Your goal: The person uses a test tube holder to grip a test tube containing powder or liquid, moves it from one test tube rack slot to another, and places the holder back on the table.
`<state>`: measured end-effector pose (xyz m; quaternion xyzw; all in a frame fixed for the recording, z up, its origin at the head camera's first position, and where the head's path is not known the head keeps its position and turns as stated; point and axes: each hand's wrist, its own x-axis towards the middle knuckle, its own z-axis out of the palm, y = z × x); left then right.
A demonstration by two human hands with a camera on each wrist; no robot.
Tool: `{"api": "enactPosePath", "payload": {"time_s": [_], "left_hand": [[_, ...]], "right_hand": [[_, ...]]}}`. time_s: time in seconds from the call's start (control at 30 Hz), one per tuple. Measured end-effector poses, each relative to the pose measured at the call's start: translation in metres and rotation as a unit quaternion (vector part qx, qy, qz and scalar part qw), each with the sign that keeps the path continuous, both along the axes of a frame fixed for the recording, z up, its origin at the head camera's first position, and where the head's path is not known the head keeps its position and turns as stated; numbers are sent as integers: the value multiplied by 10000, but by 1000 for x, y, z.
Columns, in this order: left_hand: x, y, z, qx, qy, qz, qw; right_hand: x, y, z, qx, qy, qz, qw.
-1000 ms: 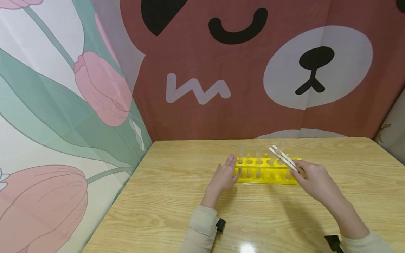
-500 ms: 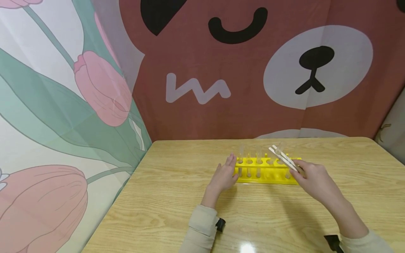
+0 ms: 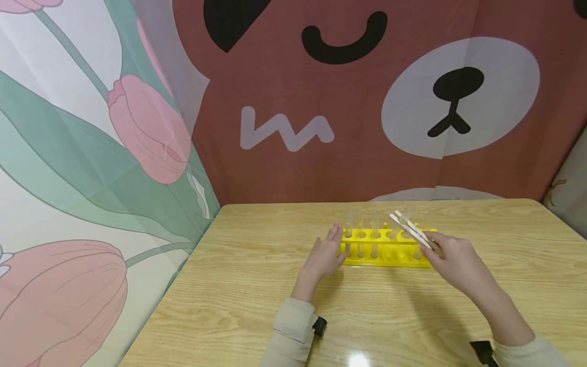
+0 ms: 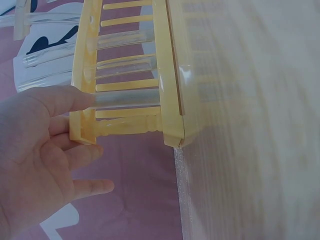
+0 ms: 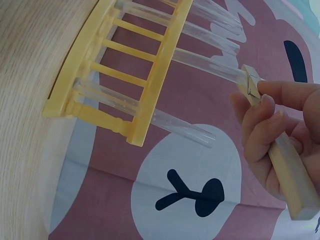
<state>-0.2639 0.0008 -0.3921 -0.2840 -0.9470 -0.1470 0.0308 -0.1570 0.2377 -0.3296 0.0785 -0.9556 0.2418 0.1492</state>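
Observation:
A yellow test tube rack [image 3: 385,262] stands on the table, with three clear test tubes [image 3: 374,221] upright at its left and another test tube [image 5: 182,131] near its right end. My left hand [image 3: 323,255] holds the rack's left end; in the left wrist view the thumb lies over the front of the upper bar and fingers pass behind it. My right hand [image 3: 458,260] grips a wooden test tube clamp [image 5: 295,177]. The clamp's jaws are round the upper part of a clear test tube [image 5: 210,65], whose lower end is right at the upper bar.
The wood-grain table [image 3: 229,306] ends just behind the rack, against a wall cloth [image 3: 293,168] with a bear print. Another printed cloth [image 3: 151,224] with tulips hangs along the left edge. Yellow drying pegs [image 5: 120,75] stand along the rack's back.

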Motion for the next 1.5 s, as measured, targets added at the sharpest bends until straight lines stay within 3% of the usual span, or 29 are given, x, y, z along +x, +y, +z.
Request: {"api": "enactPosePath", "payload": {"time_s": [1.5], "left_hand": [[0, -1, -1, 5, 146, -54, 9999]], "right_hand": [[0, 0, 0, 3, 30, -18, 10000]]}}
